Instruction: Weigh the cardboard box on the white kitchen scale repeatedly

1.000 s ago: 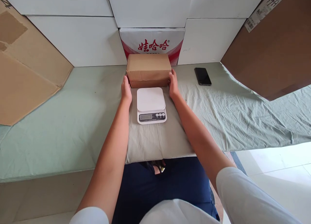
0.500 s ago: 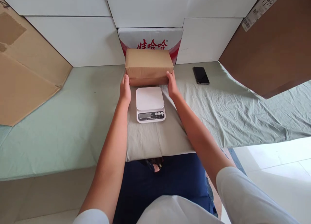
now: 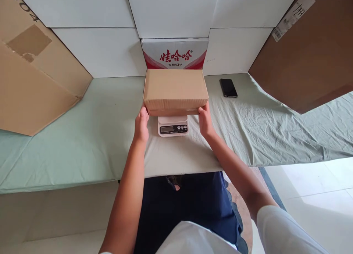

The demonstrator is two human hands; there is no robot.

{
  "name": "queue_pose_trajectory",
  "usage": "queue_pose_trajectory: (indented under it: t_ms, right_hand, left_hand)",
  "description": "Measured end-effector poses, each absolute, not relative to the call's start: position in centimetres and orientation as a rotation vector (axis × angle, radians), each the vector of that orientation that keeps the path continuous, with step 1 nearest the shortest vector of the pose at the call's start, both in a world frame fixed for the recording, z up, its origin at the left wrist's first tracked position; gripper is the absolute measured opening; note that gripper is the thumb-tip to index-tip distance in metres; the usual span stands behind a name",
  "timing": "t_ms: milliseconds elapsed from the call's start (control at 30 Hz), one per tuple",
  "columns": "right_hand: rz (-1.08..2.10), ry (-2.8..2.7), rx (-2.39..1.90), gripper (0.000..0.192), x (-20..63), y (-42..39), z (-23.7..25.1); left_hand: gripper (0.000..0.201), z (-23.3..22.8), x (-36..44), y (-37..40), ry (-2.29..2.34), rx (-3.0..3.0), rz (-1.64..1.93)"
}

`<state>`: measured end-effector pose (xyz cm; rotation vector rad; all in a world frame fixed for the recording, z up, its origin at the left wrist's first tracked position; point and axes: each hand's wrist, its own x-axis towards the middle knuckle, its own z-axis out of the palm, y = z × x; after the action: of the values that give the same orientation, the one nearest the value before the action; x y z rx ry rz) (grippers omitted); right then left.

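Observation:
A closed brown cardboard box [image 3: 176, 85] is held between my two hands over a white digital kitchen scale [image 3: 173, 129]. My left hand [image 3: 142, 123] grips the near left corner, its thumb upright against the side. On the near right corner my right hand [image 3: 205, 118] is closed, the thumb on the front face. Most fingers of both hands are hidden beneath or behind the box. The box covers most of the weighing plate, while the display and buttons show in front. Whether the box touches the plate I cannot tell.
A black phone [image 3: 228, 88] lies on the green cloth [image 3: 110, 143] to the right. Large cardboard boxes [image 3: 35, 70] [image 3: 309, 59] stand at both sides. At the back, a white carton with red lettering [image 3: 175, 53] sits among white panels [image 3: 171, 11].
The cardboard box has come nearer to me and now hides most of the scale's plate. Both hands moved with it, and more of the red-lettered carton shows. The view has shifted slightly.

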<state>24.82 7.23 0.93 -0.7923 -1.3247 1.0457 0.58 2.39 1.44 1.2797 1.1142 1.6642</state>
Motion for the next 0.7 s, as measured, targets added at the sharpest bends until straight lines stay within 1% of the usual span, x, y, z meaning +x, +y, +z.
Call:
queue_pose_trajectory:
  t_ms: [133, 267, 467, 633, 700]
  right_hand:
    - [1.018, -1.406, -0.771, 0.067, 24.8, 6.0, 0.7]
    - [1.065, -1.468, -0.735, 0.068, 24.2, 5.7, 0.6]
    - [1.068, -1.391, -0.764, 0.07, 24.4, 6.1, 0.3]
    - [1.053, -1.376, -0.772, 0.065, 24.4, 5.9, 0.3]
    - [1.046, -1.375, -0.783, 0.067, 24.3, 5.8, 0.4]
  left_hand:
    - [0.082, 0.4, 0.6, -0.2, 1.193, 1.286, 1.694]
    - [0.085, 0.3, 0.1, -0.3, 1.23, 1.252, 1.719]
    - [0.081, 0.0, 0.3, 0.0, 1.186, 1.285, 1.68]
    - [0.077, -0.1, 0.5, 0.1, 1.186, 1.285, 1.689]
    - [0.077, 0.0, 0.6, 0.2, 1.177, 1.298, 1.692]
